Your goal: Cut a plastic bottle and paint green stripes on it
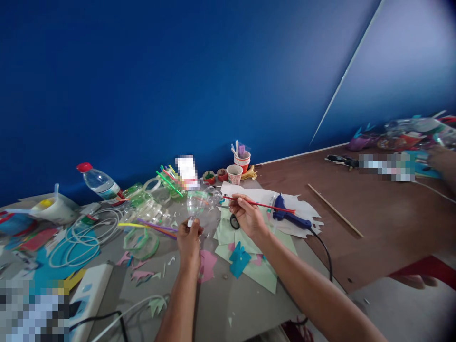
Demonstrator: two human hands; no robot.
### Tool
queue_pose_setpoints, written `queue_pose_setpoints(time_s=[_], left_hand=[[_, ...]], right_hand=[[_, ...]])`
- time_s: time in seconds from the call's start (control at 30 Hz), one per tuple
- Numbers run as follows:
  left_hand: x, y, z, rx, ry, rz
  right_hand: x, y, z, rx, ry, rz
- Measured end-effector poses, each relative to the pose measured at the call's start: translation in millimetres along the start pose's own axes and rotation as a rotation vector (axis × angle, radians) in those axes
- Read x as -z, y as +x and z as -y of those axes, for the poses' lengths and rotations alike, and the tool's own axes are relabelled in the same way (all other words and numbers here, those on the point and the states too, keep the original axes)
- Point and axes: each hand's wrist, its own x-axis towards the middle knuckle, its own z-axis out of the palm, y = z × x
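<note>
My left hand (190, 242) is closed round the neck of a clear plastic bottle piece (196, 203), near its white end. The piece points up and away from me over the table. In a pinch, my right hand (247, 216) holds a thin red paintbrush (272, 206). Its dark tip points left toward the clear bottle piece; whether they touch I cannot tell. Below the right hand are scissors (234, 222) with a black handle, on pale green paper (265, 273). A blue glue gun (290, 216) lies just to the right on white paper (306, 204).
Paper cups (234, 174) and small paint pots (209, 177) stand by the blue wall. Leftward are a water bottle (101, 184), a coiled white cable (76, 247) and a power strip (90, 289). A wooden stick (335, 210) lies right. Another person's hand (441, 159) shows far right.
</note>
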Motion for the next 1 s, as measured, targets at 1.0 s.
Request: queue_pose_setpoints(time_s=[1.0], left_hand=[[-4.4, -5.4, -6.4, 0.224, -0.301, 0.210]], right_hand=[[4.8, 0.9, 13.7, -0.181, 0.222, 0.105]])
